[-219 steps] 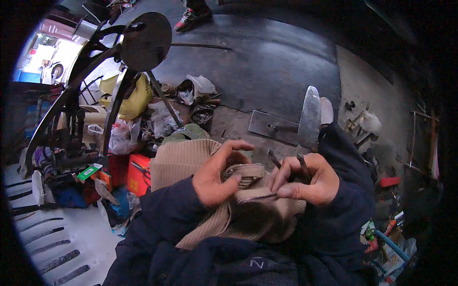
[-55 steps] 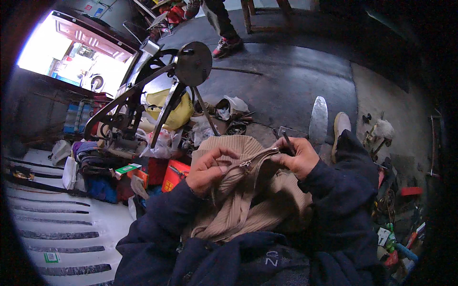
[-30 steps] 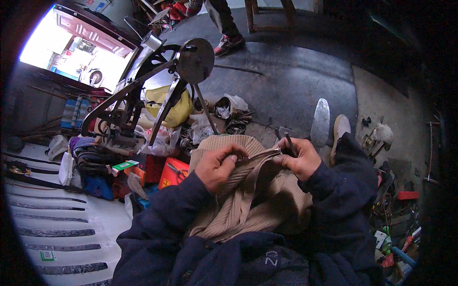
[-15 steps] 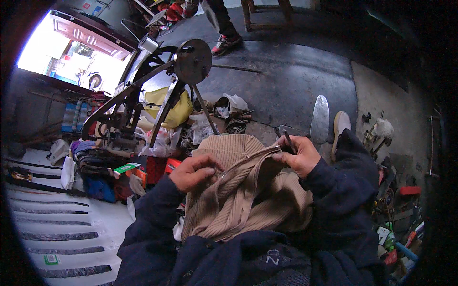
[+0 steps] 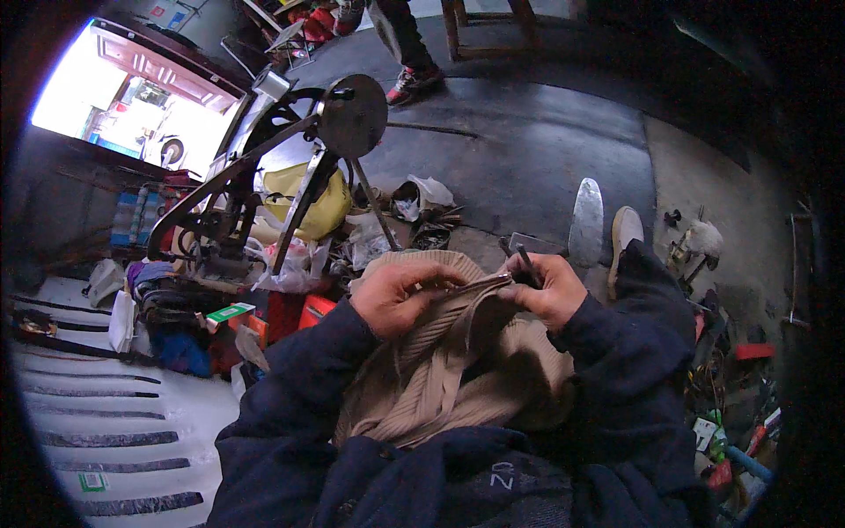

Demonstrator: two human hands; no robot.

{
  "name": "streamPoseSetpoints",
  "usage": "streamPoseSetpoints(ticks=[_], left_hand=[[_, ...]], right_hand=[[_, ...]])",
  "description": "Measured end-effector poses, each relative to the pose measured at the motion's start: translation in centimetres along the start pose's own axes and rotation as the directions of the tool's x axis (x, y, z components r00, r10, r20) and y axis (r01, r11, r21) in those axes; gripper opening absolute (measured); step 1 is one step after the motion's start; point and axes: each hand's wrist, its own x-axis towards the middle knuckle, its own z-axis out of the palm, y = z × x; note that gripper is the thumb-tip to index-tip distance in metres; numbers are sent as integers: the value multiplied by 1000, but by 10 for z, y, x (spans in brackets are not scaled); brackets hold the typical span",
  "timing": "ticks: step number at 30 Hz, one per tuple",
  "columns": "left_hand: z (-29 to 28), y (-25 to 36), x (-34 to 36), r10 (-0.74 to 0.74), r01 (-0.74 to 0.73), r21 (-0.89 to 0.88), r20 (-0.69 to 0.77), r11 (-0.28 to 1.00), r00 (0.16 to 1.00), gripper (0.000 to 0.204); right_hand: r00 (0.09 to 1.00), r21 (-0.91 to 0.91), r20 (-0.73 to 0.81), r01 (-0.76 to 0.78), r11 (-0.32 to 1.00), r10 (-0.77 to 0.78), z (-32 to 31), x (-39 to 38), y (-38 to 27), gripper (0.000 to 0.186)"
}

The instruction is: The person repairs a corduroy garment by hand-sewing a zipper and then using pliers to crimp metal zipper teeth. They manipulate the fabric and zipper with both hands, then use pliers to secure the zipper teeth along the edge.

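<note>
A tan ribbed knit garment (image 5: pixel 440 370) with a zipper (image 5: pixel 475 289) along its edge lies bunched over my lap. My left hand (image 5: pixel 400 297) is closed on the zipper edge of the cloth, its fingers and thumb pinching from the left. Close by on the right, my right hand (image 5: pixel 550 290) grips a dark two-handled tool that looks like pliers (image 5: pixel 526 260), its handles poking up past the fingers. The same hand's thumb and fingertips are at the zipper's end. The tool's jaws are hidden by the hand.
A black cast-metal machine with a round wheel (image 5: pixel 352 115) stands ahead on the left. Around its legs lie a yellow bag (image 5: pixel 308 198) and plastic bags. Dark strips lie on a white surface (image 5: pixel 202 396) at left. Tools and clutter (image 5: pixel 731 431) sit at right. Another person's leg (image 5: pixel 400 44) is beyond.
My left hand has moved right and up along the zipper edge, closer to my right hand. The right hand has barely shifted and keeps its grip.
</note>
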Motion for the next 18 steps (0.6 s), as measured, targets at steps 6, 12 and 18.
streamPoseSetpoints(ticks=[6,12,18], left_hand=[[3,-8,5,3,-3,25,33,1000,999,26],[3,-17,3,21,-22,34,28,999,999,21],[3,-15,-1,109,-103,114,-56,988,992,17]], right_hand=[[999,-8,-12,-50,999,50,-1,0,1,13],[997,-26,-14,-79,997,78,-1,0,2,13],[995,-68,-49,-85,994,82,1,1,3,14]])
